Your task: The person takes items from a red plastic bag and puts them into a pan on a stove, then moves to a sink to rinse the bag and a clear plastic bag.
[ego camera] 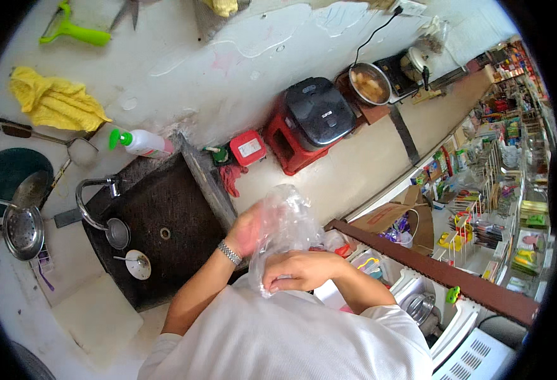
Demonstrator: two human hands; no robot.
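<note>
A crumpled clear plastic bag (pixel 288 218) hangs in front of my white shirt. My right hand (pixel 302 270) pinches its lower gathered edge between thumb and fingers. Wearing a metal-band watch (pixel 229 252) at the wrist, my left hand (pixel 247 230) is against the bag's left side. Its fingers blur behind the plastic, so whether they grip the bag or lie inside it is unclear. Left of my hands is a dark stone sink (pixel 178 204) with a chrome faucet (pixel 83 199). Within it are a small metal cup (pixel 118 233) and a white bowl (pixel 141 271) holding a spoon.
Beyond the sink, a black rice cooker (pixel 319 111) sits on a red plastic stool (pixel 283 147). A red-lidded container (pixel 248 148) and red cloth (pixel 232 179) are nearer. A pot of food (pixel 369 84) stands farther along. At right runs a brown ledge (pixel 430 268) beside stocked shelves.
</note>
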